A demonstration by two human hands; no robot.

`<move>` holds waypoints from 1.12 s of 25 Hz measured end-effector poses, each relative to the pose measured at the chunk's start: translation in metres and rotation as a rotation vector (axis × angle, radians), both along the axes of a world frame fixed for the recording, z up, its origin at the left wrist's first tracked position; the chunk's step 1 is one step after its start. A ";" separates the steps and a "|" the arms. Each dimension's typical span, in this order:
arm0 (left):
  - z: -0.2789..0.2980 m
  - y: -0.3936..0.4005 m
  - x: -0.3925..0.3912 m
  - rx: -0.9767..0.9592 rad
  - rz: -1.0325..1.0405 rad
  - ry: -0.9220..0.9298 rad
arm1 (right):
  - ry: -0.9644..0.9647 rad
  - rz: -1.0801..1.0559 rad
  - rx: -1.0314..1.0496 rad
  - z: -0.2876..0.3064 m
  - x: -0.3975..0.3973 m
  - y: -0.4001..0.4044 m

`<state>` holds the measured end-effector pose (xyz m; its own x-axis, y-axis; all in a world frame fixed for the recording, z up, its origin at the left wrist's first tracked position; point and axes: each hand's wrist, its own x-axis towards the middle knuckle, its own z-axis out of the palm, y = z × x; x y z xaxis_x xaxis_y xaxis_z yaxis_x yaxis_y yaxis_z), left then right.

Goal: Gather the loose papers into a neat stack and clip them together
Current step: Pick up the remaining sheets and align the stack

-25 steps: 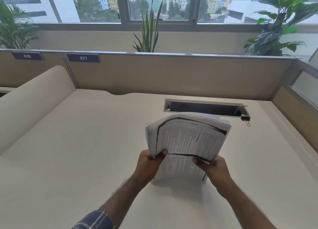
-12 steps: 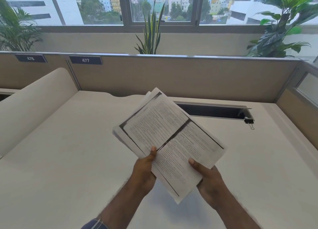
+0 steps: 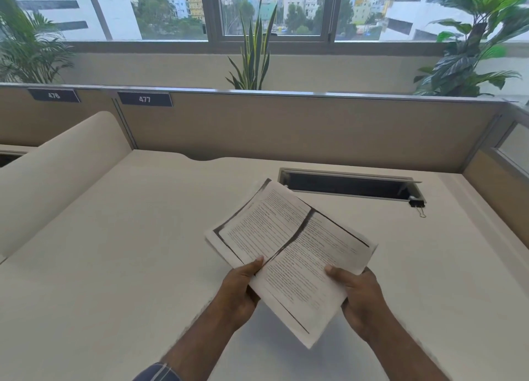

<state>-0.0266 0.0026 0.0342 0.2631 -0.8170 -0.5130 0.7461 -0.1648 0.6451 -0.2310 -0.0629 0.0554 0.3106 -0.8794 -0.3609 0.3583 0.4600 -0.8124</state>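
A stack of printed papers (image 3: 292,252) with dark photocopy borders is held above the desk, turned diagonally so one corner points toward me. My left hand (image 3: 240,292) grips its lower left edge, thumb on top. My right hand (image 3: 359,297) grips the lower right edge, thumb pressed on the top sheet. A black binder clip (image 3: 417,204) lies on the desk to the far right, at the corner of the cable slot, apart from both hands.
The cream desk (image 3: 114,266) spreads out to my left. A dark open cable slot (image 3: 346,186) sits behind the papers. Beige partition panels (image 3: 286,129) close the back and right side; a rounded divider (image 3: 51,174) rises on the left.
The stack went from standing on its edge on the desk to being tilted flat and turned diagonally. It has since come lower and nearer to me, both hands still on it.
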 end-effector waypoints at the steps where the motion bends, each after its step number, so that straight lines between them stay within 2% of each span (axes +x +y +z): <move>1: 0.000 -0.001 0.009 -0.018 0.017 0.029 | 0.013 0.019 -0.003 0.002 -0.006 -0.004; 4: 0.007 0.000 0.055 -0.072 0.047 0.067 | 0.041 0.107 0.003 0.009 -0.027 -0.019; 6: 0.017 0.003 0.087 -0.063 -0.063 0.015 | 0.080 0.159 0.014 0.015 -0.040 -0.031; 10: 0.044 0.002 0.109 -0.029 -0.452 -0.308 | 0.136 0.289 -0.022 0.026 -0.049 -0.050; 12: 0.055 -0.003 0.098 -0.025 -0.549 -0.416 | 0.182 0.382 -0.062 0.030 -0.046 -0.055; 16: 0.053 -0.010 0.076 -0.015 -0.411 -0.567 | 0.321 0.375 -0.181 0.030 -0.037 -0.052; 19: 0.040 -0.016 0.060 -0.078 -0.290 -0.622 | 0.452 0.185 -0.327 0.031 -0.027 -0.043; 24: 0.021 -0.020 0.029 -0.158 0.022 -0.669 | 0.507 -0.147 -0.454 0.013 -0.007 -0.021; 28: -0.014 -0.013 0.016 -0.048 0.017 -0.672 | 0.623 -0.100 -0.437 -0.027 0.000 -0.009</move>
<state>-0.0111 -0.0104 0.0206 0.5250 -0.8281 -0.1965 0.1823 -0.1161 0.9764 -0.2310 -0.0718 0.0282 0.0753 -0.9955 -0.0569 -0.2025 0.0406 -0.9784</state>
